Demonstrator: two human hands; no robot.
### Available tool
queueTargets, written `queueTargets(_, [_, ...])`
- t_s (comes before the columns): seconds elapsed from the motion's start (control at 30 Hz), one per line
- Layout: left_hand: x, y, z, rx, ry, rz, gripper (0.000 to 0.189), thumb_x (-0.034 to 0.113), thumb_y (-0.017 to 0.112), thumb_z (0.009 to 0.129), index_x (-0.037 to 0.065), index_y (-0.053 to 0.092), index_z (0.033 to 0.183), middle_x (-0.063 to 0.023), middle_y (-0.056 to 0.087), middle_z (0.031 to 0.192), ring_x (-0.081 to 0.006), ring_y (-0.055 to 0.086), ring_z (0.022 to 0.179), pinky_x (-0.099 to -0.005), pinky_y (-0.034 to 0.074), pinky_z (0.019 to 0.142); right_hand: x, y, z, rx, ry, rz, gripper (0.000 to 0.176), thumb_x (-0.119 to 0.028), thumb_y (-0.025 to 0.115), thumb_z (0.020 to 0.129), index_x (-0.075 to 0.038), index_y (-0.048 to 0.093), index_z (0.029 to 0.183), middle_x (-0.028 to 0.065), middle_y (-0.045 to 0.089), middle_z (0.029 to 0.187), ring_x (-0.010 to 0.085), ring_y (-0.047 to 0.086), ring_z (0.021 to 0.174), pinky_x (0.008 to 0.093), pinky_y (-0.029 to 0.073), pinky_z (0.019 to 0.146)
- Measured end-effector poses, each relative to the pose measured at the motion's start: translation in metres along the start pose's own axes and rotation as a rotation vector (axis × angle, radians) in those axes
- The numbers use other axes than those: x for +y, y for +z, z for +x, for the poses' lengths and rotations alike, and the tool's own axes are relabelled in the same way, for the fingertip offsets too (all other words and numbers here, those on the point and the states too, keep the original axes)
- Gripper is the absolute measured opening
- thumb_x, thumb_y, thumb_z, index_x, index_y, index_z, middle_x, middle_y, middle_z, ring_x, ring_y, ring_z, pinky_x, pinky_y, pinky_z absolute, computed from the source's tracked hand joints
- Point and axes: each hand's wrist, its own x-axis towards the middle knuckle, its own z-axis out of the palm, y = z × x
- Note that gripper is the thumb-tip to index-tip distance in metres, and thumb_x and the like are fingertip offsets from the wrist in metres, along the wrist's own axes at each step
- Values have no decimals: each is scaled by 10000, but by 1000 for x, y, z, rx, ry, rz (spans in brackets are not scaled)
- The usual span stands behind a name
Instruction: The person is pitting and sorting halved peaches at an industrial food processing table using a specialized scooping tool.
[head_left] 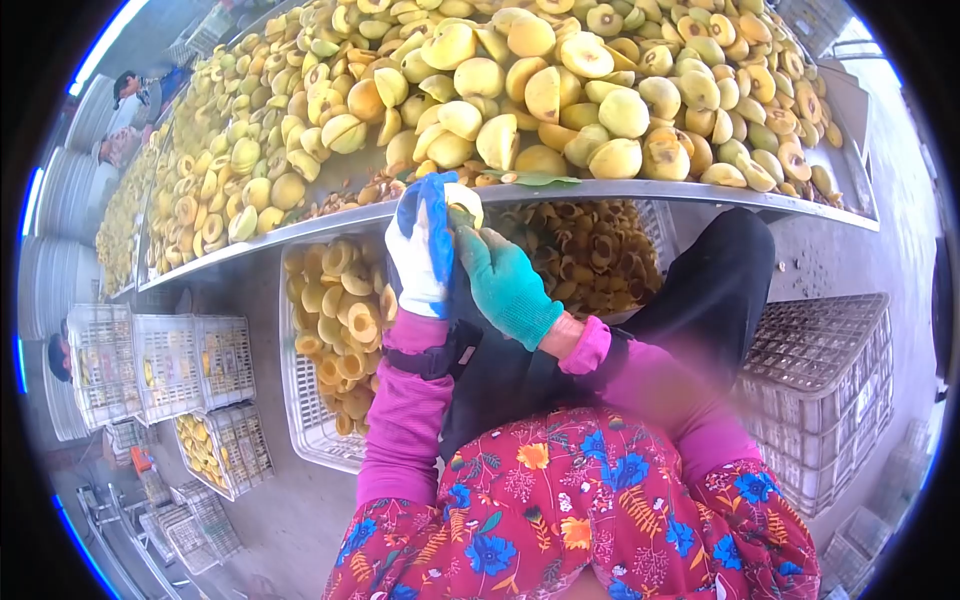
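Note:
My left hand (423,245), in a white and blue glove, is closed around a pale yellow peach piece (463,203) just in front of the metal table edge. My right hand (508,283), in a green knitted glove, has its fingers closed and meets the fruit from the right. Whatever sits in those fingers is hidden. Past my hands, a large heap of halved yellow peaches (540,95) covers the table, many halves showing brown pits or centres. A green leaf (535,180) lies at the near edge of the heap.
Left of my lap, a white crate (305,425) holds hollowed peach halves (345,330). Brown scraps (590,250) lie below the table's metal rim (690,190). Stacked crates (825,370) stand at right; more crates (165,365) stand at left. Other people (130,90) are far left.

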Motion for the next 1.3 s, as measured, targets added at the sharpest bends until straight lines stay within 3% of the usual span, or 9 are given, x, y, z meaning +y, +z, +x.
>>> queueTargets(0.1, [1,2,1,18,-28,-47,309,241,535,910,-49,618,978,-80,662,884,-113,583,752,-248,471,701,-10,-2,-3,-17,-17,87,360,-332,430,953,5,529,875,102,537,618,214,560,544,333,430,501])
queueTargets(0.33, [6,-7,-1,-60,-153,-59,333,269,533,906,-49,615,956,-107,650,842,-145,591,716,-265,482,636,-27,-23,4,-622,777,922,410,-469,366,949,-102,499,822,-32,401,521,77,374,371,223,301,333])
queueTargets(0.47, [10,-28,-19,-1,-545,-769,362,308,539,879,-16,574,1037,-126,626,854,-245,609,728,-333,504,614,-24,-19,-5,-1062,910,1450,443,-510,357,938,-111,475,787,-62,370,520,71,355,382,218,280,365])
queueTargets(0.5, [8,-45,-25,-12,31,10,352,286,577,847,-15,580,1028,-131,623,863,-260,608,735,-340,504,632,-31,-21,-11,-1130,791,1407,436,-512,359,936,-120,465,777,-61,383,528,72,372,400,232,313,393])
queueTargets(0.53, [10,-67,-29,-29,603,792,347,264,615,815,-14,585,1019,-136,620,871,-274,608,743,-347,504,650,-25,-28,-14,-1139,791,1413,436,-512,359,936,-120,465,777,-61,383,528,72,372,400,232,313,393])
queueTargets(0.67, [25,-146,15,10,114,1095,246,242,641,762,58,633,925,-134,625,876,-293,607,770,-369,489,712,39,-71,-13,-435,1061,1387,398,-486,357,944,-140,456,774,-63,383,538,71,364,409,257,311,402])
queueTargets(0.9, [-46,-72,168,-653,504,1417,323,259,534,804,82,567,1072,-152,591,1060,-319,542,1010,-405,435,866,-2,-64,-1,-479,960,1038,414,-520,398,918,-118,453,832,-30,399,550,112,393,415,268,342,406])
queueTargets(0.93, [-22,-61,169,-780,275,1496,362,262,534,804,76,549,1115,-154,554,1150,-314,504,1088,-396,416,914,-3,-70,1,-439,924,1029,417,-527,403,914,-121,453,834,-31,399,551,112,397,416,268,351,407])
queueTargets(1.3, [-15,-55,147,-621,-10,1629,663,273,640,722,8,404,1282,-224,384,1332,-340,374,1251,-374,341,1022,-16,-69,-3,-369,770,812,431,-534,422,903,-106,454,862,-11,419,576,122,419,429,283,390,395])
